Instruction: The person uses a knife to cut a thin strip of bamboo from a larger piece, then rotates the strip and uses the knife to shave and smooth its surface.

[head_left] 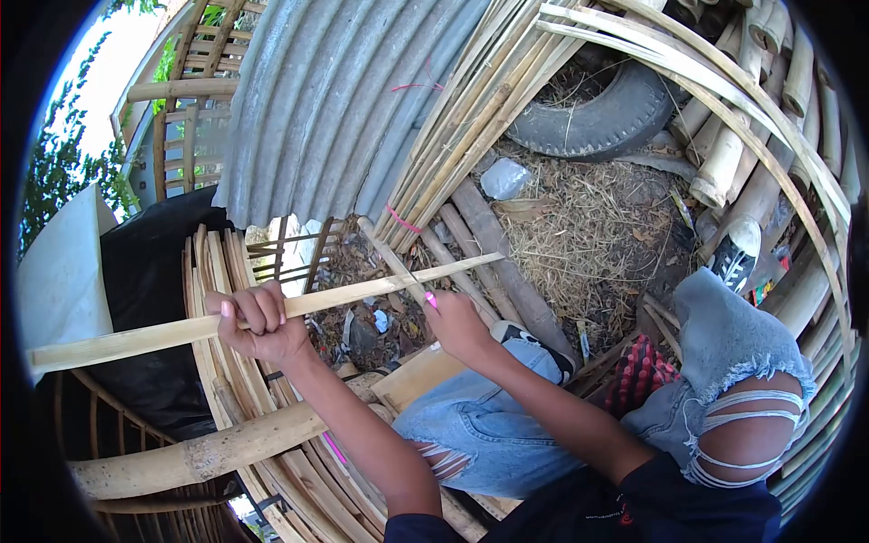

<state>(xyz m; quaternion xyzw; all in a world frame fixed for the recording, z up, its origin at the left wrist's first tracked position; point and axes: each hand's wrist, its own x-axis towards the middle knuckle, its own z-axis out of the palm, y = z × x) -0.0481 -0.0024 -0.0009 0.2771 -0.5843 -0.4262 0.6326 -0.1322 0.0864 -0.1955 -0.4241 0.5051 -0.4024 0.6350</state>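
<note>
A long pale bamboo strip (362,290) crosses in front of me, running from the far left to the middle of the view. My left hand (258,324) is closed round it, thumb up, left of the middle. Closed as well, my right hand (457,324) is just below the strip, nearer its right end. From that fist comes a thin knife (415,281) with a bit of bright pink at the handle. Its blade lies against or across the strip; exact contact is too small to tell. Most of the handle is hidden by my fingers.
A thick bamboo pole (204,457) lies at lower left beside stacked split bamboo (312,493). Ahead are corrugated metal sheets (335,100), a tied bundle of strips (453,136) and an old tyre (597,118). Cut bamboo poles (724,163) are piled at right.
</note>
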